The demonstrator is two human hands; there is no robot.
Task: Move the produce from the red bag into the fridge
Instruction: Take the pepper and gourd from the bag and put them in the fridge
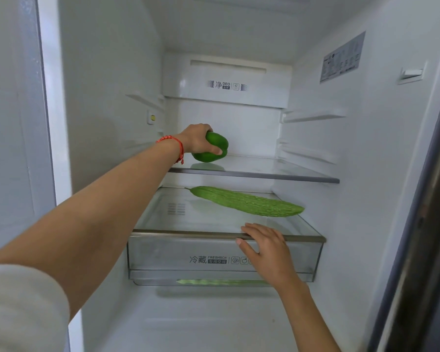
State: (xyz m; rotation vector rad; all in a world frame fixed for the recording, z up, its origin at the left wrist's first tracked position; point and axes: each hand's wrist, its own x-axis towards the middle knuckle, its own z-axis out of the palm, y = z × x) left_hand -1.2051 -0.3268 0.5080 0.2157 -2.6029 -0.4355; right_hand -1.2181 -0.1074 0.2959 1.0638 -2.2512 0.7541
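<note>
Green and glossy, the bell pepper (211, 148) sits in the left hand (197, 141), fingers curled over its top and thumb across its near face. It looks to be touching or just above the glass shelf (277, 171) at the far left; which one I cannot tell. One level lower a bitter gourd (249, 202) lies slantwise on the glass cover (188, 219) above the clear crisper drawer (178, 255). The right hand (266, 246) rests flat, fingers straight, on that cover's front rim, gripping nothing. The red bag is out of view. As a judgement: the pepper is rounded, so released while tilted it could roll toward the shelf's near edge and drop.
</note>
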